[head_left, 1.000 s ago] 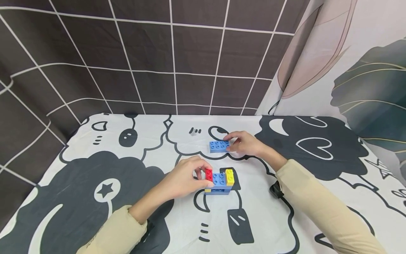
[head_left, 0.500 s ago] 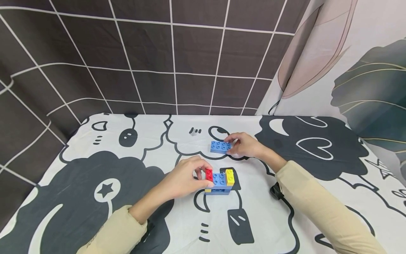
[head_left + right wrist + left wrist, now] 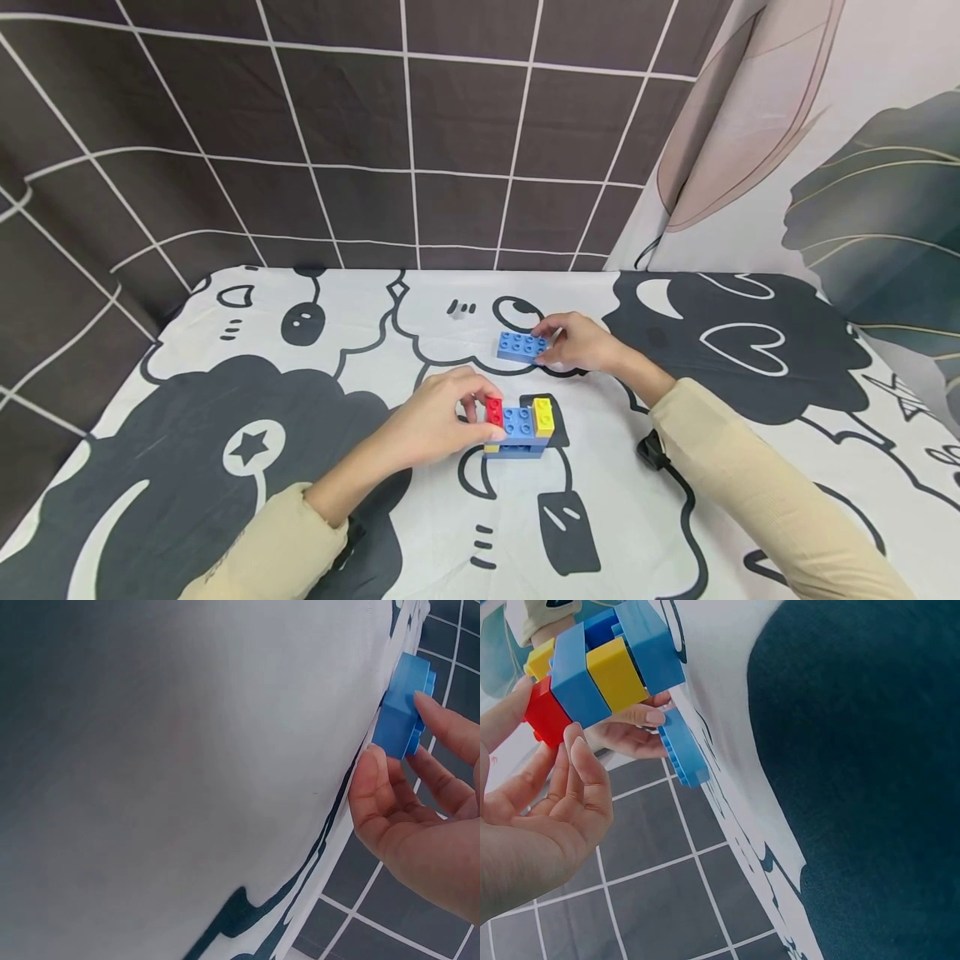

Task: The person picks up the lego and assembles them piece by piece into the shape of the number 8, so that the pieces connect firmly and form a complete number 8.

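Note:
My left hand (image 3: 438,417) pinches the red brick (image 3: 494,412) at the left end of a small stack standing on the cloth. Beside the red brick are the studs of a blue brick (image 3: 518,422), and a yellow brick (image 3: 543,417) tops the right end. Lower in the stack, the left wrist view shows another yellow brick (image 3: 616,673) between two blue layers. Farther back, my right hand (image 3: 577,342) grips the right end of a separate blue eight-stud brick (image 3: 517,345) between thumb and fingers. That brick lies on the cloth, studs up, slightly turned.
A white cloth (image 3: 427,542) with black cartoon drawings covers the table. Behind it hangs a dark cloth (image 3: 465,125) with a white grid. A patterned curtain (image 3: 862,192) hangs at the right. A black cable (image 3: 688,517) runs by the right sleeve.
The separate blue brick has shifted slightly right and turned a little under my right hand, mostly in the first half second. My left hand and the stack have stayed in place.

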Motion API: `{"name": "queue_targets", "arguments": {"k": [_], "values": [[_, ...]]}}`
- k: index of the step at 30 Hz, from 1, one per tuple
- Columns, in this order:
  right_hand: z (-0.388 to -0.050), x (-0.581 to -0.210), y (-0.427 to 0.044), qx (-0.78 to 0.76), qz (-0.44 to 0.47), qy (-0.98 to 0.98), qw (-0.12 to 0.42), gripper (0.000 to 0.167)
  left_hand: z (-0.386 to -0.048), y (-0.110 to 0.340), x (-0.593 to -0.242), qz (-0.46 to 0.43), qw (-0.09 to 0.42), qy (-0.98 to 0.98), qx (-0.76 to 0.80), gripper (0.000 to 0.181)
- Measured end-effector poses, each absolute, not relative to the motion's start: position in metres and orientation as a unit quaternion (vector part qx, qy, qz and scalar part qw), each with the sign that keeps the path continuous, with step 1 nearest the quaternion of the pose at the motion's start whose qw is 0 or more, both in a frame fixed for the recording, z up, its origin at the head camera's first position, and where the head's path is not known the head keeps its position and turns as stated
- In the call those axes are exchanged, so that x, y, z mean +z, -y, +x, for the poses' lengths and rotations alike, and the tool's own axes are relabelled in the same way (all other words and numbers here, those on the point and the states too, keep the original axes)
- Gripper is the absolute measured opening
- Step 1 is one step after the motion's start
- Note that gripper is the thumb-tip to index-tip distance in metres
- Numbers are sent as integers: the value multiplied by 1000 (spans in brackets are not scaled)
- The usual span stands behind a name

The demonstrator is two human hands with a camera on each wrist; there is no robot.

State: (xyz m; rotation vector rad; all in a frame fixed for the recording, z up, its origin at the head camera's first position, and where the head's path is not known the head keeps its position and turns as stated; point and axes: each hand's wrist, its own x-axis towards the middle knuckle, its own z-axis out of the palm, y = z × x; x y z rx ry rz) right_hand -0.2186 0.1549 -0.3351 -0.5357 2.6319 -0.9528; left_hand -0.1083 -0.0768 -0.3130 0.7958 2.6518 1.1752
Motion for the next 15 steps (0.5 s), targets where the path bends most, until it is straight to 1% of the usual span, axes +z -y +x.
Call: {"name": "queue_targets", "arguments": {"k": [15], "values": [[-216, -332, -164, -344, -185, -909, 144, 33, -108, 76, -312, 263, 68, -881, 387, 32]]}}
